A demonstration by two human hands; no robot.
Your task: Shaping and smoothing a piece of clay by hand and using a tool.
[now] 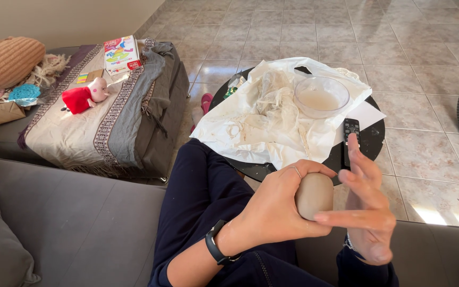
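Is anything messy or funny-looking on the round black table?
Yes. The white plastic sheet on the round black table is crumpled and smeared with pale residue, hanging over the edge. The clear bowl sits on it, holding cloudy liquid.

I see a smooth grey-brown clay lump [314,195], a crumpled white plastic sheet [261,125] on a round black table [374,139], a red-and-pink plush toy [85,96] far left, and beige floor tiles [399,53].

A home living room: grey sofa [81,223], tiled floor [399,42], round coffee table [373,139], soft toy [85,95].
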